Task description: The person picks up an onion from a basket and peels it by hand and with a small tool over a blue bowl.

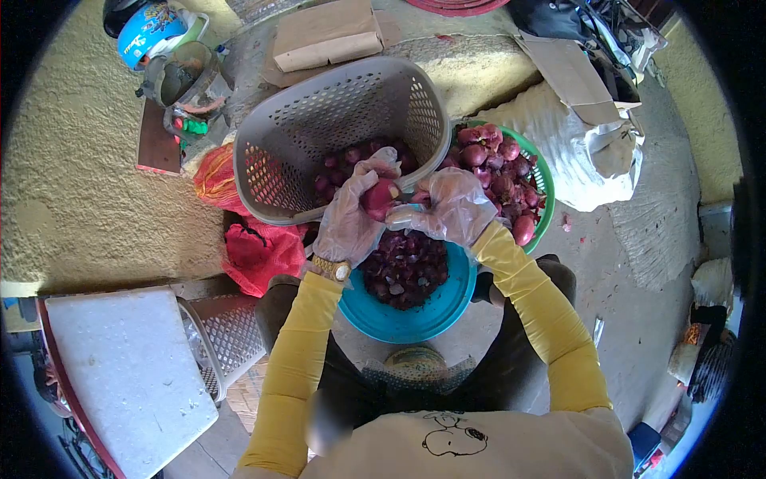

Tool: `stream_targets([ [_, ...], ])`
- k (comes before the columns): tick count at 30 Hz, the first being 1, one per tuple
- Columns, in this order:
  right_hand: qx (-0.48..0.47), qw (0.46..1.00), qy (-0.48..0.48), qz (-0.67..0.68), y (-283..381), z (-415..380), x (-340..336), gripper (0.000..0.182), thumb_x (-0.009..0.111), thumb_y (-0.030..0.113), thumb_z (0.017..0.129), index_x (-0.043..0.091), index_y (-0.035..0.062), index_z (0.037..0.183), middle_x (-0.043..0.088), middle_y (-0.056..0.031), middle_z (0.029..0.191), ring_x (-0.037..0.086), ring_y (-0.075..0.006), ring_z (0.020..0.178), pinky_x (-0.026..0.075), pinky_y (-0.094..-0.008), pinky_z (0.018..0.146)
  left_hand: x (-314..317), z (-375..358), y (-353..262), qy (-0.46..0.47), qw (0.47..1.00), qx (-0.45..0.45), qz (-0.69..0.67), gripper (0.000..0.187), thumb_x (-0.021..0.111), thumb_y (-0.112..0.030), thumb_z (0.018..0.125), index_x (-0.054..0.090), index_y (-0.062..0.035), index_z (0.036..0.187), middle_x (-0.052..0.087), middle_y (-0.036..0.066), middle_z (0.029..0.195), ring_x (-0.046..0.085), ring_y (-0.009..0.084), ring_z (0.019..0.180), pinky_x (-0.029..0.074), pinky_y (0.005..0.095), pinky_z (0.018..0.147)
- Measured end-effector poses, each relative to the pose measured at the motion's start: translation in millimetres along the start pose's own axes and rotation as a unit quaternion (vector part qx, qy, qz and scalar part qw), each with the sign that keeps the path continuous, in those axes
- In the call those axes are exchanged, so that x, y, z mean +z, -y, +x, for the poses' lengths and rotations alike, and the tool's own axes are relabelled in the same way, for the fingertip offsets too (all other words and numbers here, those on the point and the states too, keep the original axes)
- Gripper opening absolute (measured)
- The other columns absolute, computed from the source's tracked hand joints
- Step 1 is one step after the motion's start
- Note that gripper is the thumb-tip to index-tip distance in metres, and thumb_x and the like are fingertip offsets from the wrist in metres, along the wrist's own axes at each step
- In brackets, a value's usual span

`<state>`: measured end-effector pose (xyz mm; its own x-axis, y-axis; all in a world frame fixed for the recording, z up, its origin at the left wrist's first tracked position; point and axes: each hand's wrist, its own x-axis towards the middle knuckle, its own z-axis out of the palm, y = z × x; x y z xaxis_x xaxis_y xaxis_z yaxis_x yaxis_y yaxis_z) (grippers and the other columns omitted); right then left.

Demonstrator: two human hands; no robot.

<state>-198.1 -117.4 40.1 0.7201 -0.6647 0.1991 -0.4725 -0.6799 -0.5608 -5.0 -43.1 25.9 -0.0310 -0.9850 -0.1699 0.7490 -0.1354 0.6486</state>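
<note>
My left hand, in a clear plastic glove, grips a red onion over a blue bowl filled with dark purple onion skins. My right hand, also gloved, touches the same onion from the right; whether it holds a blade is hidden. A grey plastic basket with onions inside stands just beyond my hands. A green basket of red onions sits to the right. I wear yellow sleeves and a gold watch on the left wrist.
A red mesh bag lies left of the bowl. A white sack and cardboard lie at the back. A white foam slab and a grey basket stand at lower left.
</note>
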Motion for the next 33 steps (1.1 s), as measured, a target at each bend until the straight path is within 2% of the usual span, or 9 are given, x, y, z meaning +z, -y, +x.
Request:
stream_targets([
  [1, -0.013, 1.000, -0.019, -0.012, 2.9, 0.5, -4.0, 0.062, 0.068, 0.072, 0.081, 0.076, 0.0116, 0.094, 0.072, -0.0149, 0.081, 0.070, -0.0365, 0.080, 0.056, -0.0453, 0.071, -3.9, 1.2, 3.4, 0.000, 1.000, 0.000, 0.000, 0.031, 0.060, -0.020, 0.097, 0.061, -0.0052, 0.124, 0.059, 0.005, 0.123, 0.059, 0.0142, 0.098, 0.052, 0.0302, 0.087],
  [3, 0.020, 0.999, 0.000, -0.041, 11.4, 1.9, -9.9, 0.066, 0.072, 0.074, 0.076, 0.075, 0.0097, 0.089, 0.069, -0.0160, 0.078, 0.068, -0.0383, 0.079, 0.053, -0.0469, 0.072, -7.6, 3.6, 10.1, -0.022, 0.915, 0.140, 0.377, 0.033, 0.063, -0.024, 0.097, 0.060, -0.0071, 0.125, 0.060, 0.005, 0.119, 0.059, 0.0152, 0.096, 0.052, 0.0299, 0.084],
  [6, 0.048, 0.994, 0.023, -0.095, 8.6, 1.9, -3.2, 0.070, 0.075, 0.077, 0.069, 0.072, 0.0083, 0.083, 0.067, -0.0168, 0.076, 0.067, -0.0399, 0.078, 0.051, -0.0486, 0.072, -3.9, -2.7, 9.5, 0.011, 0.785, 0.260, 0.562, 0.036, 0.063, -0.033, 0.101, 0.061, -0.0060, 0.124, 0.063, 0.005, 0.110, 0.061, 0.0169, 0.094, 0.053, 0.0317, 0.083],
  [7, 0.044, 0.991, 0.027, -0.120, 6.9, 1.8, -0.6, 0.070, 0.074, 0.078, 0.069, 0.072, 0.0087, 0.082, 0.068, -0.0164, 0.076, 0.067, -0.0397, 0.078, 0.052, -0.0487, 0.073, -2.9, -4.1, 12.5, 0.011, 0.785, 0.260, 0.562, 0.036, 0.063, -0.033, 0.101, 0.061, -0.0060, 0.124, 0.063, 0.005, 0.110, 0.061, 0.0169, 0.094, 0.053, 0.0317, 0.083],
  [9, 0.050, 0.992, 0.045, -0.108, 16.3, 4.6, -9.8, 0.073, 0.067, 0.082, 0.071, 0.074, 0.0129, 0.093, 0.069, -0.0164, 0.079, 0.068, -0.0394, 0.082, 0.053, -0.0491, 0.075, 2.4, -5.6, 18.2, -0.063, 0.888, 0.215, 0.402, 0.041, 0.060, -0.039, 0.104, 0.061, -0.0032, 0.124, 0.064, 0.006, 0.104, 0.063, 0.0182, 0.094, 0.055, 0.0339, 0.084],
  [10, 0.057, 0.992, 0.063, -0.096, 20.2, 5.7, -14.0, 0.077, 0.060, 0.086, 0.074, 0.076, 0.0170, 0.104, 0.071, -0.0164, 0.082, 0.070, -0.0390, 0.085, 0.054, -0.0495, 0.077, 3.3, -6.2, 16.1, -0.063, 0.888, 0.215, 0.402, 0.041, 0.060, -0.039, 0.104, 0.061, -0.0032, 0.124, 0.064, 0.006, 0.104, 0.063, 0.0182, 0.094, 0.055, 0.0339, 0.084],
  [12, 0.059, 0.992, 0.066, -0.091, 21.5, 6.0, -16.4, 0.079, 0.061, 0.087, 0.072, 0.075, 0.0143, 0.100, 0.071, -0.0165, 0.082, 0.070, -0.0393, 0.086, 0.054, -0.0494, 0.078, 13.6, -6.6, 5.0, -0.096, 0.987, 0.017, 0.131, 0.045, 0.056, -0.042, 0.106, 0.060, -0.0006, 0.124, 0.065, 0.009, 0.106, 0.064, 0.0197, 0.099, 0.057, 0.0359, 0.087],
  [15, 0.073, 0.991, 0.061, -0.096, 16.7, 5.5, -9.3, 0.082, 0.062, 0.088, 0.069, 0.073, 0.0103, 0.093, 0.070, -0.0164, 0.083, 0.070, -0.0395, 0.087, 0.054, -0.0494, 0.080, 0.5, 4.1, 11.1, -0.140, 0.988, 0.008, -0.071, 0.047, 0.054, -0.042, 0.106, 0.060, 0.0003, 0.125, 0.066, 0.011, 0.112, 0.065, 0.0224, 0.104, 0.059, 0.0393, 0.091],
  [33, 0.099, 0.991, 0.009, -0.095, 18.1, 6.3, -7.7, 0.078, 0.068, 0.085, 0.065, 0.068, 0.0097, 0.086, 0.070, -0.0133, 0.087, 0.070, -0.0387, 0.086, 0.055, -0.0485, 0.078, 4.0, 3.0, 8.3, -0.074, 0.992, -0.031, -0.102, 0.056, 0.049, -0.043, 0.107, 0.053, 0.0058, 0.134, 0.065, 0.021, 0.119, 0.066, 0.0354, 0.110, 0.060, 0.0465, 0.094],
])
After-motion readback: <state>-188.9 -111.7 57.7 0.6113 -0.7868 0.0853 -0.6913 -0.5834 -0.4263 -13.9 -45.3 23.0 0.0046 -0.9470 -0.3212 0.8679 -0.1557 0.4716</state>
